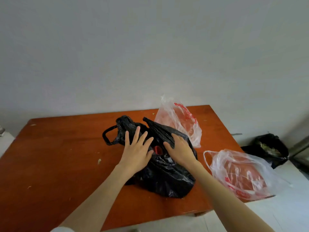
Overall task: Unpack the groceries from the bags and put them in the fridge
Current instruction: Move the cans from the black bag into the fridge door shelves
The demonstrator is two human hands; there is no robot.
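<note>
A black plastic bag [165, 178] lies on the red-brown table [58, 156], its mouth partly open with something red [158, 149] showing inside. My left hand [136, 151] lies on the bag's left side with fingers straight and spread. My right hand [179, 149] grips the bag's right flap, fingers curled over the black plastic. Two clear bags with red print lie nearby: one [180, 121] behind the black bag, one [240, 174] at the table's right edge. What the clear bags hold is unclear.
A black bin bag with scraps [269, 148] stands on the pale floor right of the table. A plain grey wall rises behind the table. Small crumbs [99, 161] dot the tabletop left of the bags.
</note>
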